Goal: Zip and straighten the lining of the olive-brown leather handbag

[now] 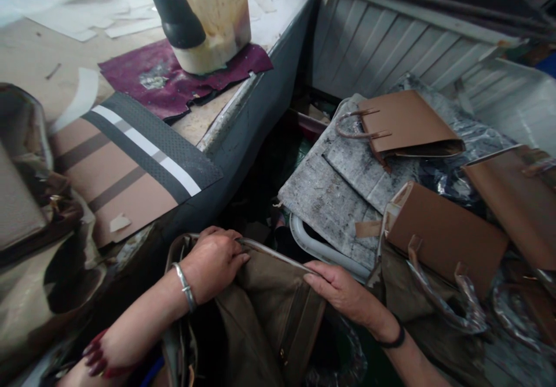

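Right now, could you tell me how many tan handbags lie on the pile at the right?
3: the back handbag on the grey felt, the middle handbag near the right hand, and the right-edge handbag, partly cut off. Others may be hidden under plastic.

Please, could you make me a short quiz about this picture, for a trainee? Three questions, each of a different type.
1. True or false: the left hand and the right hand both touch the olive bag.
2. The stained container stands on: A) a purple leather scrap; B) a blue plate; C) a folded newspaper.
3. Which wrist wears the silver bangle?
Key: 1 true; 2 A; 3 the left wrist.
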`<state>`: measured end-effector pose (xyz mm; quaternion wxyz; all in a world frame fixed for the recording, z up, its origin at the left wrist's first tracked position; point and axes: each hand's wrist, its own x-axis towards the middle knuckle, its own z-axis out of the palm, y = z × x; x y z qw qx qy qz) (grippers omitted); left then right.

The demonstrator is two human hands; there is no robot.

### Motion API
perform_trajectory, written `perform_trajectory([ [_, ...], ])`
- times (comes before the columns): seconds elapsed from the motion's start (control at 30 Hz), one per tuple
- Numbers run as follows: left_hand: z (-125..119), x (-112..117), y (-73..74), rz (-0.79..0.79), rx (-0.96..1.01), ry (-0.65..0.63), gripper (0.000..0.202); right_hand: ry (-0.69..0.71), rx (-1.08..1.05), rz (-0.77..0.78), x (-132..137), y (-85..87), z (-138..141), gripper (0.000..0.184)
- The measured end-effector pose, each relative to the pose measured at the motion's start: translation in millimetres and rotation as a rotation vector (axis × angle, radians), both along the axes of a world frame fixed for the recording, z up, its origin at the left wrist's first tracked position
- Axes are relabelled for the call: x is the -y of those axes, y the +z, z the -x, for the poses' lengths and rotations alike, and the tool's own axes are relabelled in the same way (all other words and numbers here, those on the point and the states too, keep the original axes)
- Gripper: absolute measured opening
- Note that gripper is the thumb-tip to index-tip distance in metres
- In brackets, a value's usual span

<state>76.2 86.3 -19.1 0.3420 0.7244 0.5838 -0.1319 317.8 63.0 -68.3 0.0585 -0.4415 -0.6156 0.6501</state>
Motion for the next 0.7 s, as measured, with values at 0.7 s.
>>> perform_trajectory([
  [0.7,8,7,7.3,-0.003,0.05,0.003,0.028,-0.056,0.001,-0.041,6,-6.0,6,0.031],
])
